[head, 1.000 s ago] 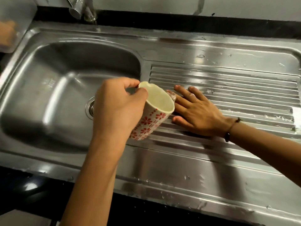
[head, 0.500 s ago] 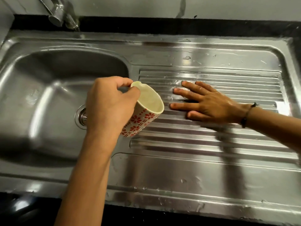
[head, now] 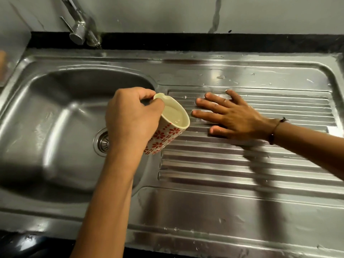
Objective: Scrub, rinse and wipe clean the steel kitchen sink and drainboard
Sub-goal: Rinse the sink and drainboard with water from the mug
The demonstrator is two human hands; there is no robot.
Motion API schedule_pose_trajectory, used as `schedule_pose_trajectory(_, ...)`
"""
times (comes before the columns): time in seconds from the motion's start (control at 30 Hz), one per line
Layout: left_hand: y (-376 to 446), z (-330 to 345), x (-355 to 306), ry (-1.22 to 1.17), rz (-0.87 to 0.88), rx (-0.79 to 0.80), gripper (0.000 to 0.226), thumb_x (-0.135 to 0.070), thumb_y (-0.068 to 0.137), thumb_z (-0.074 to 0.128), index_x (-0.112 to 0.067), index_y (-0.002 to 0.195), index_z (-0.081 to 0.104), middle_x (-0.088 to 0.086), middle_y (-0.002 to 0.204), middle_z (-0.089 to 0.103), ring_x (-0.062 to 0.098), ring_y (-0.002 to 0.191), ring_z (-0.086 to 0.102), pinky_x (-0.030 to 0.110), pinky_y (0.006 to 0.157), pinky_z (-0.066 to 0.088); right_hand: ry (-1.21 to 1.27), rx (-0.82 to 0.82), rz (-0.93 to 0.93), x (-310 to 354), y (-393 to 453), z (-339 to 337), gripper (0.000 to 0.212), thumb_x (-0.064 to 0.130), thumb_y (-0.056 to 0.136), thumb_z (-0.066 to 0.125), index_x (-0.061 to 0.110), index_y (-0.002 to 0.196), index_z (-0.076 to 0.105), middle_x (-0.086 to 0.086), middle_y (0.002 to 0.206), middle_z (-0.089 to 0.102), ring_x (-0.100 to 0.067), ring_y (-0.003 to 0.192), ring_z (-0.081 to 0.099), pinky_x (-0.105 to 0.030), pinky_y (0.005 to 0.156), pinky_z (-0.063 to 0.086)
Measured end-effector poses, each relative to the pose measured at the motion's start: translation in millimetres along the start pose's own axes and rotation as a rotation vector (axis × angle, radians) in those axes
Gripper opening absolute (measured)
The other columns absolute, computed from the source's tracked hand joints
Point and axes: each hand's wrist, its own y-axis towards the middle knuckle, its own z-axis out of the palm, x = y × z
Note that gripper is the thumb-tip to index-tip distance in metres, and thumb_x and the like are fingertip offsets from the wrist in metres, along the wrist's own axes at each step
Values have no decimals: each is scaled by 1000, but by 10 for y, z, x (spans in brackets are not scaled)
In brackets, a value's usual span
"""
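Observation:
The steel sink basin (head: pixel 55 127) lies on the left, with its drain (head: pixel 102 142) near the middle, and the ribbed drainboard (head: pixel 242 174) stretches to the right. My left hand (head: pixel 130 120) grips a white mug with red flowers (head: pixel 167 131), tilted toward the drainboard over the basin's right edge, with a little water inside. My right hand (head: pixel 234 116) lies flat with spread fingers on the upper ribs of the drainboard, just right of the mug. Water drops dot the steel.
A chrome tap (head: pixel 80 32) stands at the back left above the basin. A black counter strip (head: pixel 223 41) runs behind the sink, under a grey wall. A pale container (head: pixel 7 64) sits at the far left edge.
My right hand has slid up and to the right across the ribs, away from the mug. The mug stays tilted in my left hand. The view has shifted.

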Motion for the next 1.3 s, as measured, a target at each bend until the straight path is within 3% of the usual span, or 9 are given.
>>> schedule_pose_trajectory(0.13, 99, -6, 34, -18, 3, -17, 22, -19, 80, 64, -20, 100, 72, -15, 78, 60, 7, 79, 61, 25, 67, 49, 57, -48, 27, 161, 553, -99, 64, 69, 87, -1, 42, 145, -3, 9, 156, 0, -19, 144, -1, -55, 112, 2)
schedule_pose_trajectory(0.23, 139, -44, 13, -10, 22, -47, 21, -17, 79, 62, -19, 98, 73, -12, 79, 63, 11, 82, 64, 30, 73, 51, 36, 16, 25, 407, 1226, -307, 78, 64, 88, 32, 29, 150, 0, 3, 158, -5, -22, 145, -9, -51, 116, -3)
schedule_pose_trajectory(0.3, 146, -60, -11, 5, 24, -50, 22, -17, 80, 62, -18, 99, 73, -13, 80, 62, 11, 83, 64, 30, 74, 52, 32, 24, 11, 463, 1367, -382, 81, 59, 89, 40, 24, 150, 0, 1, 158, -5, -23, 145, -10, -49, 117, -2)
schedule_pose_trajectory(0.5, 201, 45, -35, -57, 5, -7, 22, -19, 79, 64, -21, 99, 72, -21, 71, 57, 3, 74, 61, 24, 65, 48, 145, -77, 223, 14, 206, -54, 65, 57, 93, 0, 22, 148, 2, 3, 156, 5, -14, 144, 3, -33, 115, -3)
schedule_pose_trajectory(0.6, 219, 142, -114, -105, -2, 31, 25, -18, 78, 65, -20, 102, 71, -12, 85, 67, 4, 78, 62, 29, 70, 52, 148, -45, 372, -133, -206, 19, 64, 52, 95, 3, 16, 147, 8, -3, 155, 18, -19, 143, 13, -35, 114, 3)
schedule_pose_trajectory(0.83, 96, 448, -450, -50, 38, 47, 26, -21, 78, 65, -21, 104, 71, -3, 99, 70, 16, 92, 63, 40, 81, 54, 115, -79, 459, -60, -116, 64, 68, 49, 87, -3, 25, 150, 4, 5, 157, 4, -12, 144, 0, -43, 115, -2)
schedule_pose_trajectory(1.0, -173, 747, -738, -24, 13, 62, 25, -22, 78, 64, -26, 101, 71, -9, 91, 66, 14, 89, 61, 37, 79, 53, 184, -110, 504, -85, -299, 113, 54, 51, 93, 2, 41, 146, -4, 10, 157, -2, -15, 145, -4, -55, 112, -4)
schedule_pose_trajectory(1.13, -380, 1053, -1015, -54, 14, 119, 21, -23, 77, 64, -27, 95, 73, -4, 90, 70, 18, 85, 63, 30, 70, 49, 201, -152, 721, -396, -940, 306, 64, 57, 85, -8, 41, 147, -2, 10, 157, -1, -14, 145, -7, -46, 114, -7)
schedule_pose_trajectory(1.3, -644, 1330, -1271, -108, 49, 152, 15, -25, 76, 65, -27, 88, 73, -3, 80, 70, 23, 82, 65, 33, 68, 51, 231, -108, 814, -591, -1334, 320, 87, 64, 73, -13, 26, 150, 2, 2, 158, -1, -20, 145, -4, -43, 116, 0)
